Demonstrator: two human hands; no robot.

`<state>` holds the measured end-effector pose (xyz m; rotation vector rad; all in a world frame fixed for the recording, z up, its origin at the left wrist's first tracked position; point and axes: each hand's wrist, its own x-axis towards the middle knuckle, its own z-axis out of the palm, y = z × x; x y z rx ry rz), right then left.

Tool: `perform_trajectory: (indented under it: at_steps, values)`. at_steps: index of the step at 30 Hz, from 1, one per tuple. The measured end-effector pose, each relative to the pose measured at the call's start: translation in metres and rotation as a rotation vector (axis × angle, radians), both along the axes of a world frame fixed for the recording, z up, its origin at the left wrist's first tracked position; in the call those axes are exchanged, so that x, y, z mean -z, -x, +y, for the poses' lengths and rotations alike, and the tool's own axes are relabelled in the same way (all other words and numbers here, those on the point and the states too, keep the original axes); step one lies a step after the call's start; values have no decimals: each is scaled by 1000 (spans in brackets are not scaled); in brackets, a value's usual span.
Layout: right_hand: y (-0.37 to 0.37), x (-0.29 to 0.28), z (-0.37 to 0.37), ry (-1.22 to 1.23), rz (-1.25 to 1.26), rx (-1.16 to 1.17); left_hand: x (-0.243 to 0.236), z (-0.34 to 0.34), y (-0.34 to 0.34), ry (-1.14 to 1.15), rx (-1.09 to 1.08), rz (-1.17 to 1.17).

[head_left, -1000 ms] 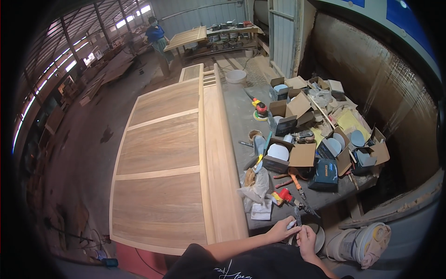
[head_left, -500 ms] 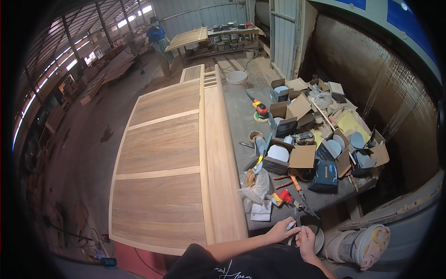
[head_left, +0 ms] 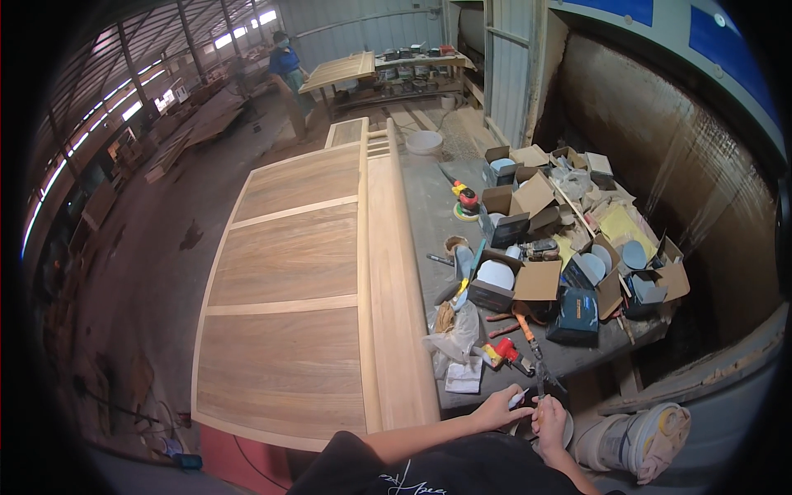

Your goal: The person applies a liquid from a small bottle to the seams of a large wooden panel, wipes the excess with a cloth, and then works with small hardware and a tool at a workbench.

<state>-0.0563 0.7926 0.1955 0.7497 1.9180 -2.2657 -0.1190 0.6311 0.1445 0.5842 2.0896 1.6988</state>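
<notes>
My left hand (head_left: 496, 410) is closed around a small white tube-like thing (head_left: 517, 399), at the table's near edge. Close beside it, my right hand (head_left: 548, 422) grips a thin dark strip-like piece (head_left: 541, 384) that points up and away; its exact kind is too small to tell. Just beyond both hands lies a red and yellow air tool (head_left: 509, 356) on the grey table (head_left: 419, 239). An orange-handled tool (head_left: 525, 324) rests next to it. A folded white paper (head_left: 464, 375) and a clear plastic bag (head_left: 459, 334) are left of these.
A panelled wooden door (head_left: 280, 264) spans the left, with a long board (head_left: 398, 305) beside it. Open boxes of sanding discs (head_left: 496, 274) crowd the table's right side, with a sander (head_left: 467, 203) farther back. A bucket (head_left: 631, 441) stands at lower right. Another person (head_left: 289, 74) stands far back.
My right hand has risen slightly, and the dark piece in it now stands more upright. My left hand stays nearly in place with the white thing. The view has shifted a little.
</notes>
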Motion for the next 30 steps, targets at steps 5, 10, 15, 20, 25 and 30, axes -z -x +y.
perform_trajectory:
  at_steps: [5,10,15,20,25,30]
  values:
    - [0,9,7,-40,19,10,1,1,-2,9,-25,-10]
    - [-1,19,6,-136,47,2,3,-3,-5,7,-41,-2]
    - [-1,24,6,-69,-58,13,1,-9,-9,19,-52,-20]
    - [5,24,0,-40,-151,-20,4,-21,-15,71,-59,-50]
    - [18,67,25,-147,-122,-21,2,-36,-21,56,-83,-87]
    - [61,139,70,-740,127,-83,8,-59,-25,49,-89,-121]
